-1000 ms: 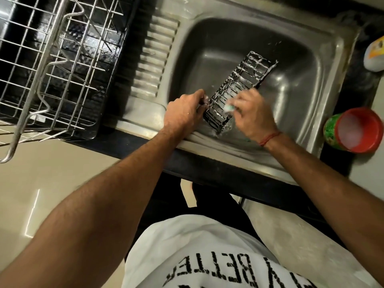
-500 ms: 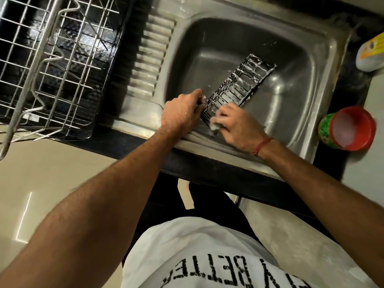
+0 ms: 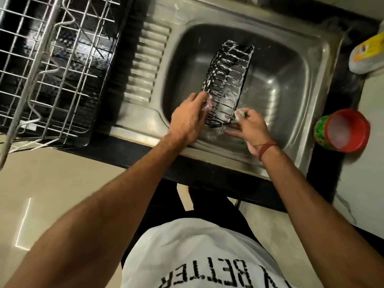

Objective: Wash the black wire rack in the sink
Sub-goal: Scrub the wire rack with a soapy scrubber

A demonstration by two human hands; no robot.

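From the head camera, the black wire rack stands tilted inside the steel sink, with its near end by the near wall of the bowl. White soap foam sits on its wires. The left hand grips the near left corner of the rack with curled fingers. This likely keeps the rack from sliding while it is rubbed. The right hand pinches a small soapy scrubber at the near right corner of the rack. Holding it there lets the scrubber reach the end wires.

The sink is wet and shiny, with a ribbed draining part on its left. Further left, a silver dish rack sits on the black counter. On the right, a red and green tub with white stuff inside stands near the sink. A yellow and white bottle lies far right. The floor below is pale tile.
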